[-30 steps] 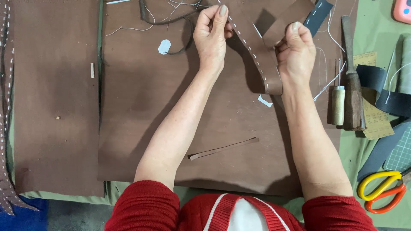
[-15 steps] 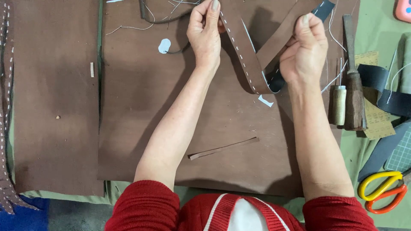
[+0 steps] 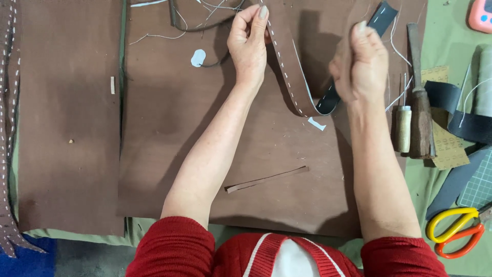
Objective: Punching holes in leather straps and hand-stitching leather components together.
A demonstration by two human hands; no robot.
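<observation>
A brown leather strap [image 3: 287, 77] with white stitching along its edge hangs in a loop between my hands, its dark underside showing at the bend. My left hand [image 3: 249, 43] pinches one end of the strap near the top of the view. My right hand [image 3: 361, 61] grips the other end, which runs up to a dark tip at the top right. Both hands hover over a large brown leather sheet [image 3: 205, 143].
A second brown sheet [image 3: 66, 128] lies at the left, with a stitched strip [image 3: 7, 128] at the far left edge. Two wooden-handled tools [image 3: 412, 118] lie to the right, then dark leather pieces [image 3: 461, 123] and yellow-orange scissors [image 3: 456, 231]. A thin leather offcut [image 3: 266, 179] lies on the sheet.
My right hand has shifted along the strap and turned it, so the loop now shows its dark underside. My left hand has stayed near the top.
</observation>
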